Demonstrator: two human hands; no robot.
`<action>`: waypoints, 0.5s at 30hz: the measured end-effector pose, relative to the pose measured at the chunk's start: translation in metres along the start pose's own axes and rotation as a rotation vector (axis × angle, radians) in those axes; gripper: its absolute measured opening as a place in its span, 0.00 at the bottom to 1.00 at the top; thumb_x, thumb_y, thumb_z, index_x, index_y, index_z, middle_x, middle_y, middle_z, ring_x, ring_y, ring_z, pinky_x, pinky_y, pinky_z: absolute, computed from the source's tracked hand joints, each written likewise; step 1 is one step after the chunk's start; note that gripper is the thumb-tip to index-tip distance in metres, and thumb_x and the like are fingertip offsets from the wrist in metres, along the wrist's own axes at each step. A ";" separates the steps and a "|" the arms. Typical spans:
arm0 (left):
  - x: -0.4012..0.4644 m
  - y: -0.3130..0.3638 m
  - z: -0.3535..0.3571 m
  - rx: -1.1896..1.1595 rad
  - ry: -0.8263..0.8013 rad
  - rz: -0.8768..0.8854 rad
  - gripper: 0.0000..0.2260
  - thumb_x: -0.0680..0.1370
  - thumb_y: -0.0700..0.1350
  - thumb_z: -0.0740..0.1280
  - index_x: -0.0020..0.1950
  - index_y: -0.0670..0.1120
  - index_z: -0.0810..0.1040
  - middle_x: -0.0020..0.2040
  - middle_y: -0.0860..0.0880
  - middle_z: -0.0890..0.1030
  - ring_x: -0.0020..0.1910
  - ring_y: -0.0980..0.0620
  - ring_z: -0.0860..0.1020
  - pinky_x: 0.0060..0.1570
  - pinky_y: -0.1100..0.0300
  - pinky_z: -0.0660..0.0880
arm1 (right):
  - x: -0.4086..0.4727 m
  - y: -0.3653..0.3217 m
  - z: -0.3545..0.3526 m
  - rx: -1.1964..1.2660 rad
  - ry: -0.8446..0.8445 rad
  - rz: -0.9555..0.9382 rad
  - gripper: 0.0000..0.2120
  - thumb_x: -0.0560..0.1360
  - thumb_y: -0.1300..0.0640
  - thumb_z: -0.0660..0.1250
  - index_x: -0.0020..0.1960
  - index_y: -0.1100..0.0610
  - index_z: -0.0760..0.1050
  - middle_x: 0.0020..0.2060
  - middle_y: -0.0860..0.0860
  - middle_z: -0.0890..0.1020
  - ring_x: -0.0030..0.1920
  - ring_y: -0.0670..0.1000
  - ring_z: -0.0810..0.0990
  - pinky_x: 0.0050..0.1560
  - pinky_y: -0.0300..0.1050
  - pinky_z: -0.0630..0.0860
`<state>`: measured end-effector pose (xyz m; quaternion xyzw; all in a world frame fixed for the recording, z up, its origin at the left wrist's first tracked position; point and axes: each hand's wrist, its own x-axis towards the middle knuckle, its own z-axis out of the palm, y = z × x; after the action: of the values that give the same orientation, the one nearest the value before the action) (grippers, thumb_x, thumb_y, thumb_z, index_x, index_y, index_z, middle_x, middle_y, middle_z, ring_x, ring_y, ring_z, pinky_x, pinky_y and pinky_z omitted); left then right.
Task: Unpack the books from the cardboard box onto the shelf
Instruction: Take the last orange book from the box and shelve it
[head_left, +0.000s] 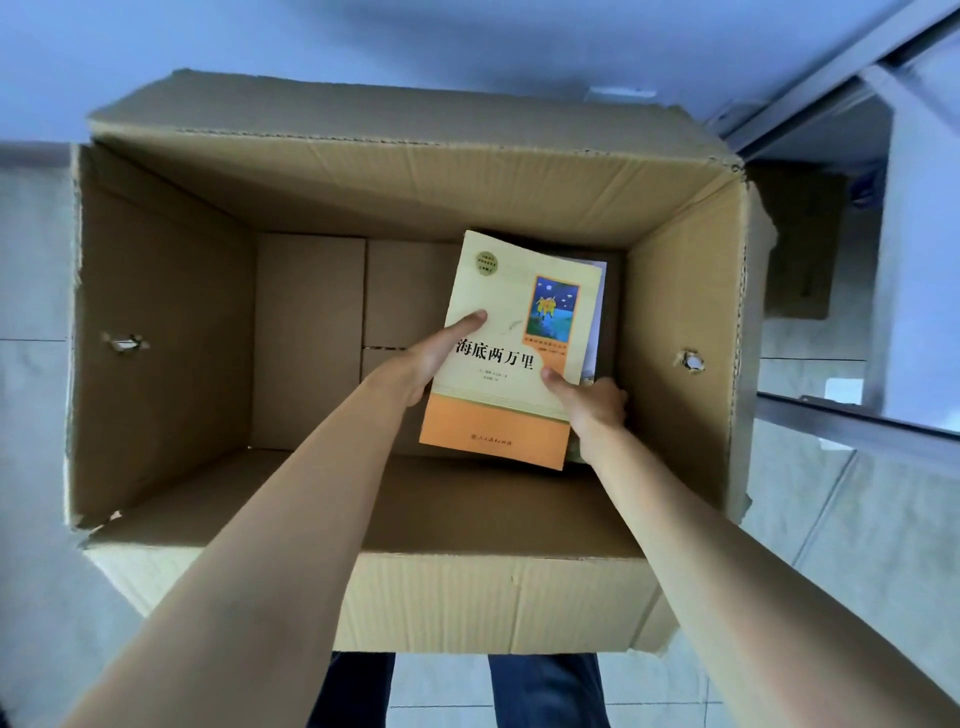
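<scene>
A large open cardboard box (166, 322) stands on the floor below me. Inside, at its right side, I hold a cream and orange paperback book (506, 312) with a small blue picture on its cover. My left hand (441, 353) grips the book's left edge, thumb on the cover. My right hand (592, 405) grips its lower right edge, thumb on the cover too. Under the held book lie more books (597, 312), mostly hidden, only their right edges showing.
The box's left half shows bare cardboard bottom flaps (311, 338). A grey metal shelf frame (857, 415) stands at the right of the box. Pale floor tiles surround the box. My legs in dark trousers (545, 691) are just behind the near flap.
</scene>
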<state>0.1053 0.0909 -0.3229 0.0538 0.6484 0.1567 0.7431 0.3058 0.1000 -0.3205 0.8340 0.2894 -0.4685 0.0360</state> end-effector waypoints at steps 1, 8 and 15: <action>-0.003 -0.003 -0.001 -0.029 -0.016 -0.001 0.21 0.75 0.67 0.64 0.56 0.53 0.81 0.46 0.52 0.88 0.45 0.52 0.86 0.49 0.53 0.76 | -0.004 0.000 0.001 0.008 -0.020 -0.008 0.38 0.65 0.42 0.77 0.65 0.63 0.70 0.66 0.58 0.68 0.66 0.61 0.71 0.63 0.57 0.73; -0.042 -0.022 -0.010 -0.193 0.160 0.052 0.28 0.74 0.60 0.70 0.67 0.43 0.75 0.51 0.44 0.86 0.47 0.45 0.86 0.42 0.52 0.80 | -0.043 -0.003 0.003 -0.042 -0.127 -0.068 0.41 0.64 0.44 0.78 0.69 0.60 0.65 0.69 0.57 0.62 0.70 0.58 0.65 0.68 0.56 0.68; -0.139 -0.025 -0.040 -0.320 0.239 0.193 0.27 0.74 0.61 0.69 0.65 0.44 0.77 0.48 0.45 0.87 0.42 0.47 0.87 0.36 0.57 0.80 | -0.121 -0.024 -0.016 0.140 -0.355 -0.186 0.39 0.62 0.46 0.80 0.63 0.57 0.62 0.60 0.54 0.76 0.57 0.53 0.78 0.56 0.52 0.76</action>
<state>0.0552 0.0207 -0.2046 -0.0221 0.6907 0.3330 0.6415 0.2581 0.0707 -0.2092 0.7083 0.3210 -0.6285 -0.0150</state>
